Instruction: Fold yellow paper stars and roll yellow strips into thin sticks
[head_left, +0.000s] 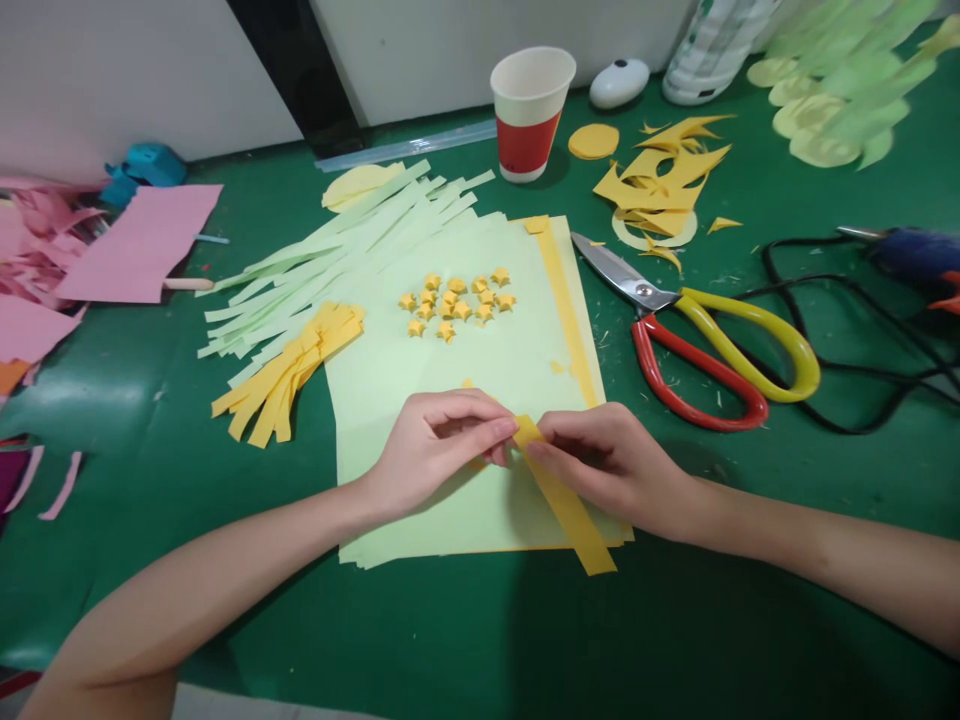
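Note:
My left hand (442,445) and my right hand (607,460) meet over a stack of pale green paper sheets (465,360). Both pinch the upper end of a yellow paper strip (570,510), whose free end runs down to the right over the sheets' front edge. Several small folded yellow paper stars (456,302) lie in a cluster on the green sheets beyond my hands. A bundle of yellow strips (289,370) lies to the left, beside a fan of pale green strips (337,250). Another long yellow strip (566,310) lies along the sheets' right side.
Scissors with red and yellow handles (697,340) lie right of the sheets on the green table (420,630). A red and white paper cup (529,112), yellow offcuts (660,185), a black cable (862,330), a glue gun (915,255) and pink paper (135,240) surround the work.

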